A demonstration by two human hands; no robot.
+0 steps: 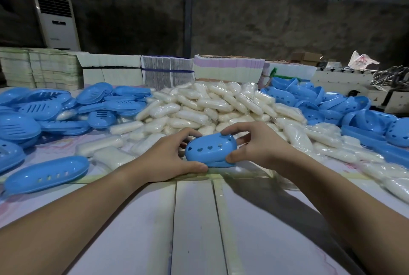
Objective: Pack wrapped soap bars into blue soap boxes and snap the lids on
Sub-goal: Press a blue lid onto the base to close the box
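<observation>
Between both sets of fingers, a blue soap box is gripped by the left hand and right hand; uneven squeezing could leave its lid half-snapped.

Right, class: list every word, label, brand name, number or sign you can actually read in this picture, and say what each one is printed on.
No text can be read.
Air conditioner: small dark panel, marks too small to read.
White plastic bag: red print, blurred.
Stacked flat cartons: no legible print.
Blue soap box held in the left hand and right hand: only heart-shaped holes, no lettering.
</observation>
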